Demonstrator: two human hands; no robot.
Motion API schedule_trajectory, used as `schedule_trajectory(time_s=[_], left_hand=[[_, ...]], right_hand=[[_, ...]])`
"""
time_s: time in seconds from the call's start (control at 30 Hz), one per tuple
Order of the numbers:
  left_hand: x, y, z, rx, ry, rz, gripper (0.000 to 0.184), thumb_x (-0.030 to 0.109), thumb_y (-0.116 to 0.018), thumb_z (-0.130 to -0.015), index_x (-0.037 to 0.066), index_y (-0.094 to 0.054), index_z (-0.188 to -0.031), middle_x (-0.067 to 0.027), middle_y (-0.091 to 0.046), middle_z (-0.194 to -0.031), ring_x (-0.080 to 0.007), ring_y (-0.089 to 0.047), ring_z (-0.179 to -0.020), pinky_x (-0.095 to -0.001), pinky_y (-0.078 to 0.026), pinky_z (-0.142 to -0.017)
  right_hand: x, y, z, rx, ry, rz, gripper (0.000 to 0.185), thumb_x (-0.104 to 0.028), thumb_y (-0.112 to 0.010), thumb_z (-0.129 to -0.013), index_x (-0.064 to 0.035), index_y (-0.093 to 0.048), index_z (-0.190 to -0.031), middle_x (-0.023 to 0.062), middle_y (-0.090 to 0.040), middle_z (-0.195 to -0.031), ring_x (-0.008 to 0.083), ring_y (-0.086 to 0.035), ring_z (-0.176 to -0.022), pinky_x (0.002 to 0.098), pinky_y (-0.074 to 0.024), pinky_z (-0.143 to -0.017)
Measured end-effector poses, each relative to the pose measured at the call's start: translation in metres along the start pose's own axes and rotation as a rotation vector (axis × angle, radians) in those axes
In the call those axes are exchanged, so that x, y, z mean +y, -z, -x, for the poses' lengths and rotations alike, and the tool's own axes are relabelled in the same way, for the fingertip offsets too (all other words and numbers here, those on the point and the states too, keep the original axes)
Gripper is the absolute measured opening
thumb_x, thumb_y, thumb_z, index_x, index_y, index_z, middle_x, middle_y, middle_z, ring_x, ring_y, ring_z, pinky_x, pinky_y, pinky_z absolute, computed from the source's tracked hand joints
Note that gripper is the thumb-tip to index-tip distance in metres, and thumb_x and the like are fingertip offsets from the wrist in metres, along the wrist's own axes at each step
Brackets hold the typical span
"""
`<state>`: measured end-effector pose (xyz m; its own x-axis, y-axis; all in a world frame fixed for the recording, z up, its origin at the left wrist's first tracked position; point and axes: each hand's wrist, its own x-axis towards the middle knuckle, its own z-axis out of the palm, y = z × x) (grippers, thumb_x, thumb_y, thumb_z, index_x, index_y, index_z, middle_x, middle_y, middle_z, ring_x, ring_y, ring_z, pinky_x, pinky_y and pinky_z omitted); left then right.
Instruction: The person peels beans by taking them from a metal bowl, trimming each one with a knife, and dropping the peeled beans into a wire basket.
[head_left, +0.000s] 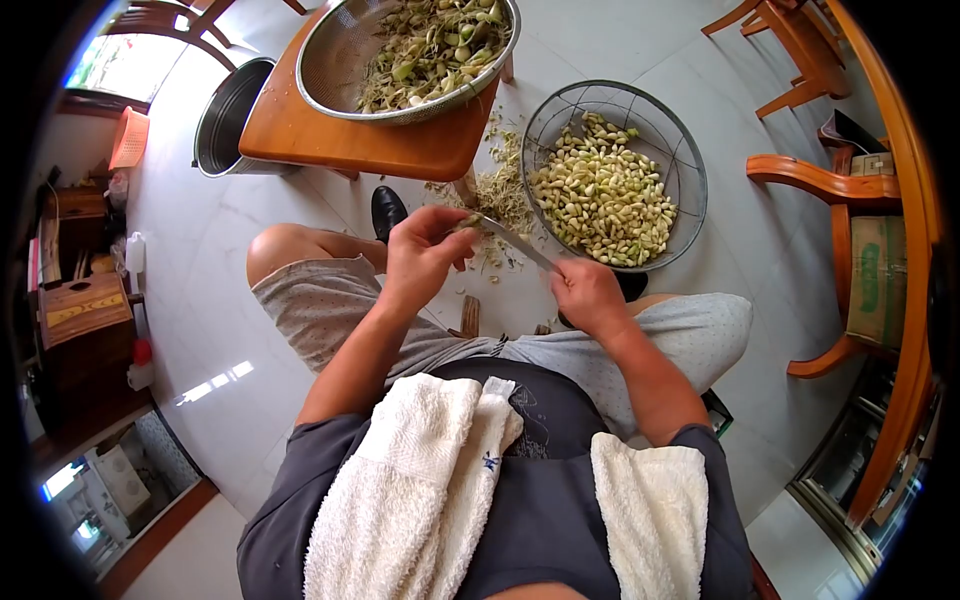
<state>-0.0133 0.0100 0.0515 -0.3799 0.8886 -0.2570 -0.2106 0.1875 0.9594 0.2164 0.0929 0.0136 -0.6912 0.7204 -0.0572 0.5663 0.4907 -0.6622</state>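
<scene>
My left hand [422, 252] is closed in a pinch on a small greenish onion-like bulb [467, 223], mostly covered by the fingers. My right hand [592, 297] grips the handle of a knife [520, 243], its blade pointing up and left with the tip at the bulb. To the right of the knife, a round mesh basket [692, 215] on the floor holds many pale, trimmed bulbs [605, 190]. Beyond my left hand, a metal colander [310, 75] full of untrimmed bulbs with roots and stalks [440, 55] rests on a wooden stool [370, 145].
Scattered trimmings [503, 200] lie on the tiled floor between stool and basket. A metal bucket [215, 125] stands left of the stool. Wooden chairs [800, 172] and a cardboard box [877, 280] are at the right. White towels [400, 480] hang over my shoulders.
</scene>
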Motion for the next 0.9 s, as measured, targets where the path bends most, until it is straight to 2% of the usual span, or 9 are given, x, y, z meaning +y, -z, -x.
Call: schedule_trajectory(time_s=[0.1, 0.2, 0.3, 0.4, 0.5, 0.6, 0.7, 0.9], left_hand=[[0.001, 0.007, -0.002, -0.037, -0.016, 0.268, 0.02, 0.001, -0.063, -0.085, -0.003, -0.058, -0.103, -0.013, -0.066, -0.087, -0.0168, -0.064, -0.069, -0.0276, -0.054, -0.059], [-0.003, 0.017, -0.005, -0.121, 0.12, 0.481, 0.025, 0.002, -0.062, -0.086, -0.001, -0.054, -0.109, -0.0158, -0.066, -0.095, -0.0227, -0.066, -0.079, -0.0324, -0.056, -0.069], [-0.008, 0.018, -0.006, -0.149, 0.199, 0.581, 0.025, 0.007, -0.058, -0.089, 0.002, -0.051, -0.113, -0.0161, -0.063, -0.103, -0.0246, -0.065, -0.088, -0.0362, -0.053, -0.08], [-0.008, 0.017, -0.009, -0.139, 0.303, 0.696, 0.018, 0.008, -0.059, -0.089, 0.004, -0.054, -0.106, -0.0144, -0.062, -0.107, -0.0244, -0.061, -0.1, -0.0389, -0.049, -0.089], [-0.015, 0.017, -0.012, -0.111, 0.341, 0.763, 0.015, 0.007, -0.059, -0.089, 0.005, -0.056, -0.104, -0.0121, -0.063, -0.103, -0.0224, -0.061, -0.097, -0.0371, -0.048, -0.087], [-0.039, 0.022, -0.02, -0.089, 0.288, 0.759, 0.015, 0.006, -0.058, -0.089, 0.006, -0.057, -0.104, -0.0108, -0.063, -0.099, -0.02, -0.06, -0.089, -0.0335, -0.048, -0.08], [-0.047, 0.024, -0.024, -0.103, 0.28, 0.781, 0.016, 0.002, -0.057, -0.088, 0.005, -0.057, -0.104, -0.0108, -0.063, -0.096, -0.0181, -0.059, -0.083, -0.0309, -0.047, -0.075], [-0.026, 0.001, -0.018, 0.016, 0.336, 0.788, 0.013, 0.0, -0.058, -0.087, 0.001, -0.056, -0.101, -0.0133, -0.063, -0.097, -0.0208, -0.063, -0.089, -0.0292, -0.053, -0.078]], right_hand=[[0.009, 0.004, 0.004, -0.162, -0.194, 0.072, 0.021, -0.02, -0.053, -0.083, -0.0017, -0.061, -0.075, 0.0212, -0.061, -0.077, 0.0409, -0.059, -0.073, 0.0478, -0.0466, -0.065], [-0.003, 0.011, 0.001, -0.099, -0.23, 0.015, 0.02, -0.019, -0.056, -0.081, -0.0009, -0.061, -0.074, 0.0212, -0.06, -0.074, 0.0396, -0.059, -0.072, 0.0457, -0.0471, -0.065], [-0.013, 0.016, 0.0, -0.028, -0.232, -0.098, 0.017, -0.017, -0.058, -0.081, -0.0011, -0.062, -0.075, 0.0206, -0.06, -0.072, 0.0382, -0.06, -0.071, 0.044, -0.0469, -0.064], [-0.01, 0.012, 0.0, 0.078, -0.119, -0.18, 0.018, -0.015, -0.063, -0.081, 0.0023, -0.062, -0.08, 0.0205, -0.058, -0.066, 0.0301, -0.058, -0.058, 0.0349, -0.044, -0.055], [-0.013, 0.012, 0.0, 0.146, -0.051, -0.218, 0.016, -0.012, -0.064, -0.081, 0.0038, -0.063, -0.082, 0.0172, -0.058, -0.065, 0.0227, -0.056, -0.055, 0.0318, -0.043, -0.054], [-0.014, 0.013, 0.001, 0.146, -0.065, -0.295, 0.015, -0.01, -0.063, -0.082, 0.0045, -0.062, -0.082, 0.0147, -0.059, -0.066, 0.0194, -0.054, -0.056, 0.0304, -0.0427, -0.054], [-0.022, 0.018, 0.002, 0.142, -0.075, -0.332, 0.013, -0.011, -0.062, -0.082, 0.001, -0.066, -0.087, 0.0171, -0.062, -0.072, 0.031, -0.062, -0.065, 0.0349, -0.0464, -0.059], [-0.027, 0.018, 0.002, 0.177, 0.013, -0.377, 0.013, -0.008, -0.062, -0.082, 0.0011, -0.065, -0.09, 0.015, -0.062, -0.073, 0.0273, -0.06, -0.062, 0.0323, -0.0456, -0.057]])
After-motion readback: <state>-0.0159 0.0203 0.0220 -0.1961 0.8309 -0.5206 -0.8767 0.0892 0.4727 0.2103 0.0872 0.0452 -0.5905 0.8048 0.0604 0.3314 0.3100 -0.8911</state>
